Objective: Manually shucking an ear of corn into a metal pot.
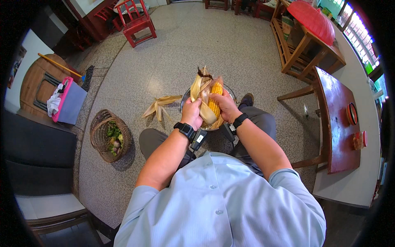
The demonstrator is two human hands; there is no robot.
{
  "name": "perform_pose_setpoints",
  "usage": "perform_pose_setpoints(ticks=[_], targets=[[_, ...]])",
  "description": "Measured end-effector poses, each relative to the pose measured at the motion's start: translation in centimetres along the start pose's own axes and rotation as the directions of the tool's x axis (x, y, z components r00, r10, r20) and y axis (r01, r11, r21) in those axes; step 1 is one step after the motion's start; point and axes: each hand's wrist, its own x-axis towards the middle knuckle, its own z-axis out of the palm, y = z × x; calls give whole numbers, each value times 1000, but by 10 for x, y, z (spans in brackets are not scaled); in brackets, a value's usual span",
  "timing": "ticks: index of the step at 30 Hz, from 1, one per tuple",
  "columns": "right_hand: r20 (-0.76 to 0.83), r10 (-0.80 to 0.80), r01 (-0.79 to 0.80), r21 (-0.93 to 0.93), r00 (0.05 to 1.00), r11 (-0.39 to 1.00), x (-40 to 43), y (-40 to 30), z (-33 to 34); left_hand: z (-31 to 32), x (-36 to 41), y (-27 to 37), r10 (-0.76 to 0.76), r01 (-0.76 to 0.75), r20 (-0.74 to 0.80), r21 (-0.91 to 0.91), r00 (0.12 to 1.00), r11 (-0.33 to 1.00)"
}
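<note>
An ear of yellow corn [215, 103] is held upright between my hands, its kernels bare on the right side. Dry pale husk [196, 88] is peeled back to the left, with brown silk near the tip. My left hand [192, 113] grips the husk. Around the bare cob curls my right hand [226, 106], thumb across the kernels. Beneath both hands is a round metal basin [184, 99], mostly hidden, with some husk or corn showing inside. A loose piece of husk [160, 105] lies on the floor left of the basin.
A wicker basket [100, 122] holding green vegetables stands at my left. Farther left is a pink-rimmed plastic bin [72, 103]. To the right stands a wooden table [336, 102] with a jar [359, 140]. A red chair [137, 23] and a wooden shelf [288, 63] stand farther off.
</note>
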Motion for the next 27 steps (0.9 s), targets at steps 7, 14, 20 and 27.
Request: perform_pose_setpoints(ticks=[7, 14, 20, 27], targets=[[-109, -50, 39, -96, 993, 995, 5, -6, -4, -8, 6, -2, 13, -15, -20, -112, 1000, 994], [-153, -95, 82, -85, 984, 993, 7, -13, -16, -18, 8, -1, -7, 9, 47, -60, 999, 998], [-66, -105, 98, -100, 992, 990, 3, -13, -20, -18, 8, 2, -106, 95, 84, 125, 991, 988], [13, -96, 97, -86, 995, 992, -1, -13, -9, -17, 10, -2, -69, 81, 85, -150, 994, 985]])
